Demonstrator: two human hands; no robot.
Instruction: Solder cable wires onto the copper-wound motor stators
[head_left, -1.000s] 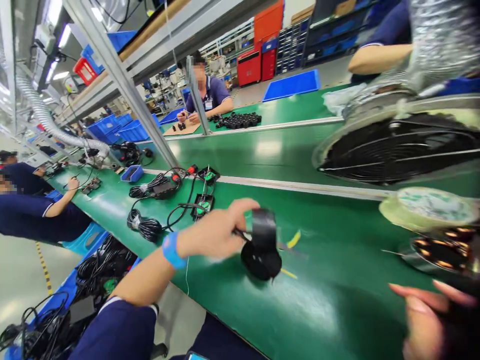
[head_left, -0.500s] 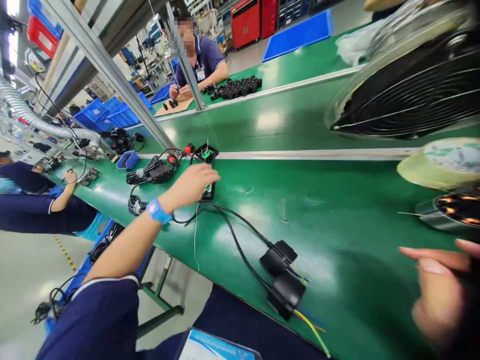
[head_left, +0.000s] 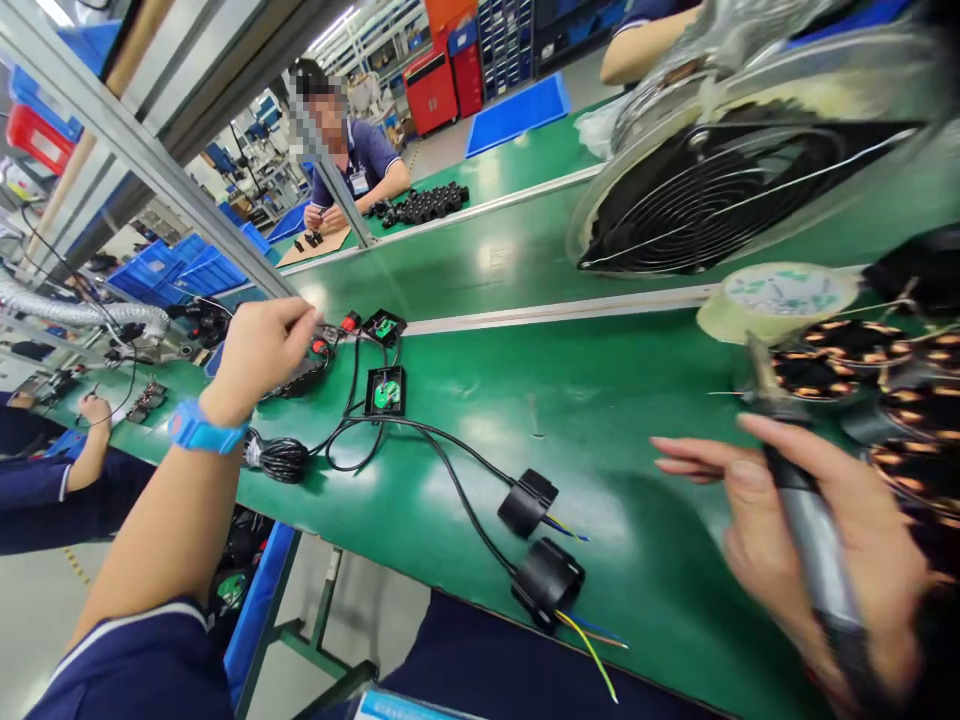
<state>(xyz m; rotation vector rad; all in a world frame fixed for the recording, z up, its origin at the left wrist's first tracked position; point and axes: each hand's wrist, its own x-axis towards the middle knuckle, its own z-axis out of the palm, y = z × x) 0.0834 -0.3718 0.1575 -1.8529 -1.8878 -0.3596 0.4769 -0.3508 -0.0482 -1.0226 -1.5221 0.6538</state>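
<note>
My left hand (head_left: 262,350), with a blue watch (head_left: 206,428) on its wrist, hovers left of two small black boxes. Its fingers are curled together; anything between them is hidden. Green round circuit boards (head_left: 387,395) show inside the near box (head_left: 371,404) and the far box (head_left: 370,328). Black cables run from there to two black plastic covers (head_left: 528,502) (head_left: 551,580), with blue, brown and yellow-green wire ends sticking out. At the right, my right hand (head_left: 817,520) grips a soldering iron (head_left: 814,540), its tip pointing away from me; some fingers stretch leftward.
Copper-wound motor cores (head_left: 855,345) and a tape roll (head_left: 787,290) lie beyond my right hand. Above them is a black fan grille (head_left: 712,210) in clear plastic. Coiled cable (head_left: 277,458) lies left on the green bench (head_left: 622,400). A co-worker (head_left: 352,160) sits opposite; another works at left.
My left hand has moved left and up, away from the boxes, uncovering the near circuit board. My right hand has come further into view with the soldering iron. The camera view has shifted.
</note>
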